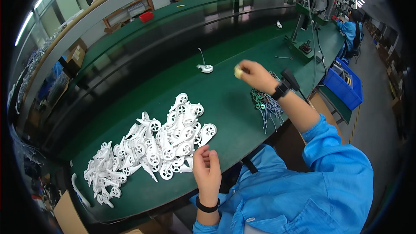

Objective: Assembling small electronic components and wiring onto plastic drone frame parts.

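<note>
My left hand (207, 171) hovers at the right front of a heap of white plastic parts (167, 141), each with a spoked wheel shape. Its fingers curl loosely, with a gap to the thumb, and nothing shows in them. Farther right, my right hand (256, 77) is over the green bench, fingers bent together. A pale yellow patch (238, 72) shows at its fingertips; whether it is a finger cover or a held thing cannot be seen. Left of that hand lies a single white part (206, 68) with a wire standing up from it.
Under my right forearm lies a bundle of thin wires with green discs (262, 104). A bench press (303, 47) stands at the far right, near a blue bin (343, 84). A small white piece (279, 24) lies at the back. A co-worker (350, 30) sits beyond.
</note>
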Tool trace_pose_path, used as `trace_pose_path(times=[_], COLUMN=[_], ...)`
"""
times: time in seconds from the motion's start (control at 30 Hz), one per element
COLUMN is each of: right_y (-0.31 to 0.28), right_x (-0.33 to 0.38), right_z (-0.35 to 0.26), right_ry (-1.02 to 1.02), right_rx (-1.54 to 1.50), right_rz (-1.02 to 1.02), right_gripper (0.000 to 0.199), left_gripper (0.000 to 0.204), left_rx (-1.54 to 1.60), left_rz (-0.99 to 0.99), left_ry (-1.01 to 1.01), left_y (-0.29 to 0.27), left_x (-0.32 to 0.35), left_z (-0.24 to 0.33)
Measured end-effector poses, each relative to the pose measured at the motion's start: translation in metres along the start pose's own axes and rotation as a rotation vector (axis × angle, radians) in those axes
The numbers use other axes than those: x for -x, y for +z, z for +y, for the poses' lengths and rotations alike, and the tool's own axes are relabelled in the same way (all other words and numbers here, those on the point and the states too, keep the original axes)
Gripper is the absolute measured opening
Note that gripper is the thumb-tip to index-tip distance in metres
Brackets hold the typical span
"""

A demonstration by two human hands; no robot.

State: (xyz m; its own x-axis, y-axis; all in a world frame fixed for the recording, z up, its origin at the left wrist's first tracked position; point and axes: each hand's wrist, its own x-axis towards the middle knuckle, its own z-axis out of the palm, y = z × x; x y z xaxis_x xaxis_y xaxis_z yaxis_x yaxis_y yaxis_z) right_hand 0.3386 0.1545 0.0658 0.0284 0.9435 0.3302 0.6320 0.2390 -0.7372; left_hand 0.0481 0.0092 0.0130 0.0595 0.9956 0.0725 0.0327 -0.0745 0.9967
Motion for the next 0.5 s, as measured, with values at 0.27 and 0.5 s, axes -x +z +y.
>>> trace_pose_path(times=[0.27, 0.5], right_y=[-0.015, -0.006], right_x=[0.077, 0.078], right_z=[0.041, 0.068], right_ry=[-0.136, -0.135], right_rx=[0.612, 0.627], right_rz=[-0.137, -0.183], right_gripper=[0.027, 0.020], left_gripper=[0.032, 0.023], left_rx=[-0.857, -1.121], left_rz=[0.022, 0.002], left_ry=[0.386, 0.387], left_y=[0.016, 0.035], left_x=[-0.015, -0.030], left_z=[-0.003, -0.028])
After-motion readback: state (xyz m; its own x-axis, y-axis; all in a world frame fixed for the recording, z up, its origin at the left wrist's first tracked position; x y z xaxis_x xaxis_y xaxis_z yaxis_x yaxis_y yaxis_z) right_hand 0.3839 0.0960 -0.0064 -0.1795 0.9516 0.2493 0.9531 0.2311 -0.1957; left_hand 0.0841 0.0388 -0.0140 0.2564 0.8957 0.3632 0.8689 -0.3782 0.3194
